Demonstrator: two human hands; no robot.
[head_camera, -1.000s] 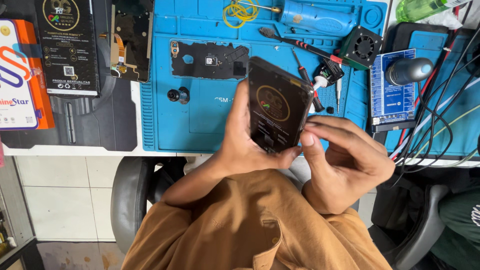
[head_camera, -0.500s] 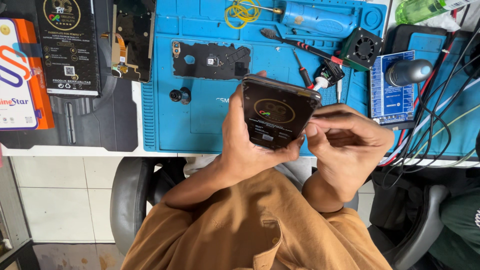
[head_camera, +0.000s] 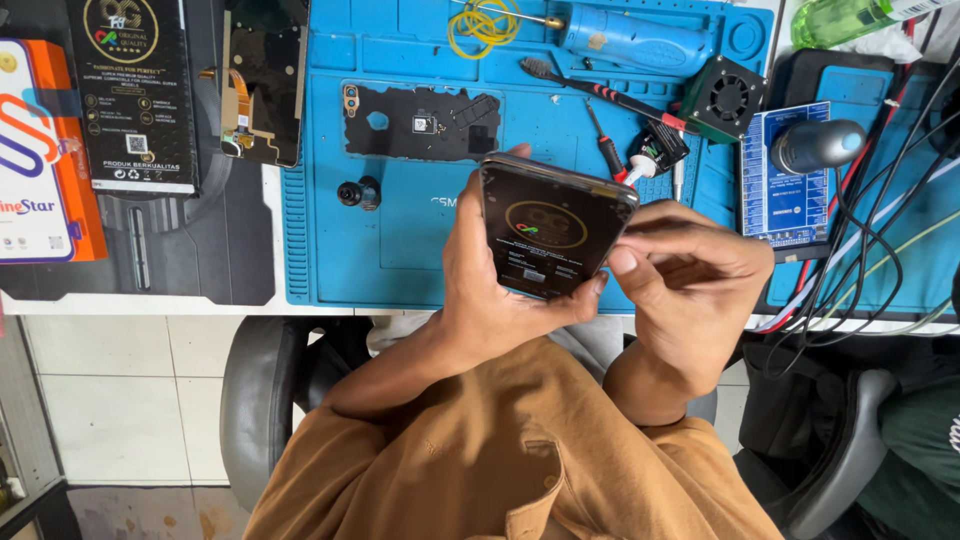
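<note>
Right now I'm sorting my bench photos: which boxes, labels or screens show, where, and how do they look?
Phone: held in left hand, right hand at its edge; dark face, round gold emblem.
Black box: top left, flat, gold emblem.
Orange-and-white box: far left.
Blue board: right, rectangular, white markings.

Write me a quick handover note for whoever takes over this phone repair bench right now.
Left hand: holds the phone upright above the blue mat, dark film side facing the camera.
Right hand: fingertips pinch the phone's right edge.
On the mat: back cover, small camera part, blue screwdriver, red-handled tools.
Done: the phone looks closed up.
Left: film appears still on; loose parts not put away.
</note>
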